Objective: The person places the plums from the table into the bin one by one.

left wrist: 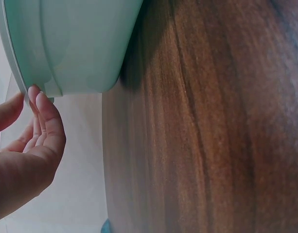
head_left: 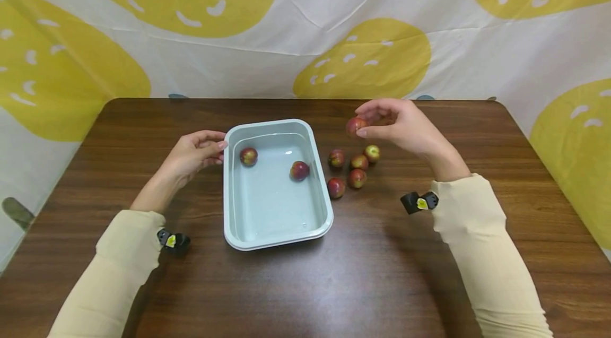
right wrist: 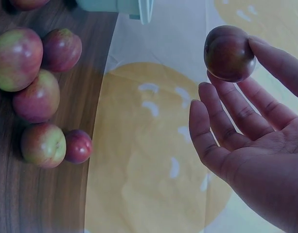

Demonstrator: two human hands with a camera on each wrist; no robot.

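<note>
Pinching a small round red fruit (head_left: 355, 126), the right hand (head_left: 403, 126) hovers; the left hand (head_left: 193, 155), fingers loosely curled, touches the pale green plastic tub (head_left: 229, 189).

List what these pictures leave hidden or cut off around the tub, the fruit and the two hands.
- Left wrist view: the tub interior is hidden by its own wall; the left hand is cut by the frame edge.
- Right wrist view: one fruit on the table is cut by the top edge.
- Head view: fruit kind too small to tell.

A staged recording corner: a wooden table (head_left: 382, 274) against a yellow-blotched backdrop sheet (head_left: 286, 19).
</note>
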